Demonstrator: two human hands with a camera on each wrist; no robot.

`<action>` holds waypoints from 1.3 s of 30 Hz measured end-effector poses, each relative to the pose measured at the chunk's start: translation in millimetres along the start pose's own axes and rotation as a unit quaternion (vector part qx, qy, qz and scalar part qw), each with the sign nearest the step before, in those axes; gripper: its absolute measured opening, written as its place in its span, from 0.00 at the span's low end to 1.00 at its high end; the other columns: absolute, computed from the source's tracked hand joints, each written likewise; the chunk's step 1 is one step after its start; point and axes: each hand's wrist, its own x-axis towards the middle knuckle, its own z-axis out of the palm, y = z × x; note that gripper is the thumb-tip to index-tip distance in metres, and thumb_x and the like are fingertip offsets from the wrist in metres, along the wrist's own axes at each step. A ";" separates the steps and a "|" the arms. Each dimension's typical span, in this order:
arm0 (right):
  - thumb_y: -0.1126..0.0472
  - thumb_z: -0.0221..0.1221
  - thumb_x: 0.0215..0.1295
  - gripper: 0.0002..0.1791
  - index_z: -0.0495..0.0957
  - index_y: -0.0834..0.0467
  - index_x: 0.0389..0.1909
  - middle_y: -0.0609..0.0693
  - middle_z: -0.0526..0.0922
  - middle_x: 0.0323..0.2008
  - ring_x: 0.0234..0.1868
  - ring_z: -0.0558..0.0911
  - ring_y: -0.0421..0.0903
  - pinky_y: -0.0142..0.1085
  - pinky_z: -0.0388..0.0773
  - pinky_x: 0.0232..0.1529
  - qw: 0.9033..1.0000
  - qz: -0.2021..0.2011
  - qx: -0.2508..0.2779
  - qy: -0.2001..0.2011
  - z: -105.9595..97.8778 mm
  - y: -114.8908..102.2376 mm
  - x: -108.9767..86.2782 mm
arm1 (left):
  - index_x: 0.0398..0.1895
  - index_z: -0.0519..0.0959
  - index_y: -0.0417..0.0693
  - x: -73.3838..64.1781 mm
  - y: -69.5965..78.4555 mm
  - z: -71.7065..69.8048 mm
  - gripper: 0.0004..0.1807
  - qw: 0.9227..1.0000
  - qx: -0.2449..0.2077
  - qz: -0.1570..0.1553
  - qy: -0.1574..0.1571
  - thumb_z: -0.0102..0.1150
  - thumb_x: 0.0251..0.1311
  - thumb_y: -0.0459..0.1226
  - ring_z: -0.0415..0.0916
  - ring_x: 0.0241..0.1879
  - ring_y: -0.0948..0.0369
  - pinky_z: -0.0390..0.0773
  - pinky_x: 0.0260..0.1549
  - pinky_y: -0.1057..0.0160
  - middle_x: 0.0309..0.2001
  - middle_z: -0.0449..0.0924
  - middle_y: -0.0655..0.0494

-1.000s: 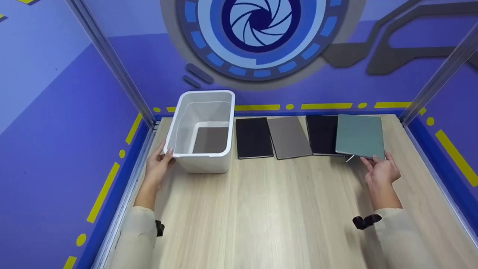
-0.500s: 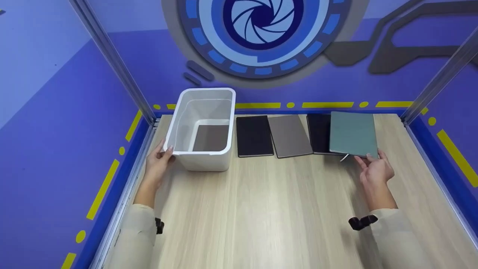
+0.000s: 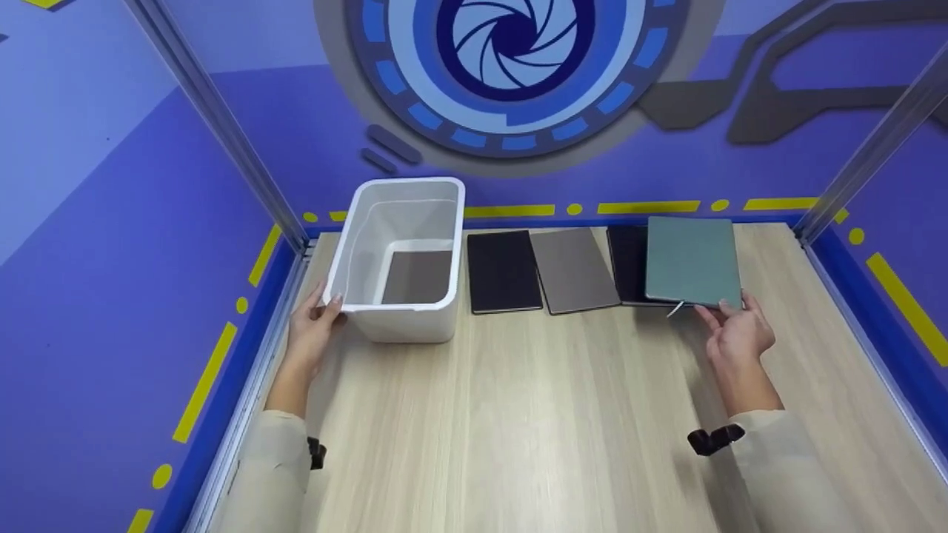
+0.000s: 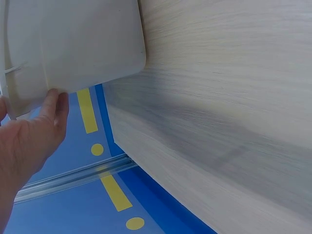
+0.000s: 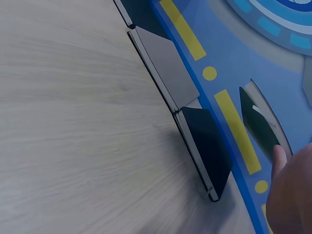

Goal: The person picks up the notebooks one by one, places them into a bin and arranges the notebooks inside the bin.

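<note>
Rightmost black notebook (image 3: pixel 627 266): partly hidden by the green notebook (image 3: pixel 692 259), head view.
White bin (image 4: pixel 87 39): cut off above, left wrist view.
Right hand (image 5: pixel 295 195): cut off rightward, right wrist view.

Green notebook (image 3: pixel 692 259), held aloft, white bin (image 3: pixel 404 326), upright

Printed blue panels (image 3: pixel 81 311), metal posts (image 3: pixel 218 122) and a wood-grain tabletop (image 3: pixel 511 414) suggest a staged booth.

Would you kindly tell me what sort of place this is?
Probably a purpose-built booth, perhaps for demonstrations: printed panels rise behind and beside a wood-grain tabletop, and metal posts stand at its back corners.
</note>
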 end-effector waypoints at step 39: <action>0.74 0.49 0.80 0.38 0.60 0.45 0.84 0.47 0.56 0.86 0.62 0.80 0.46 0.39 0.93 0.45 0.994 0.046 -0.024 -0.099 58.0 33.8 -39.2 | 0.88 0.51 0.64 -3.4 2.9 2.1 0.35 1.000 0.012 0.005 0.005 0.49 0.84 0.44 0.66 0.74 0.52 0.71 0.78 0.53 0.82 0.57 0.37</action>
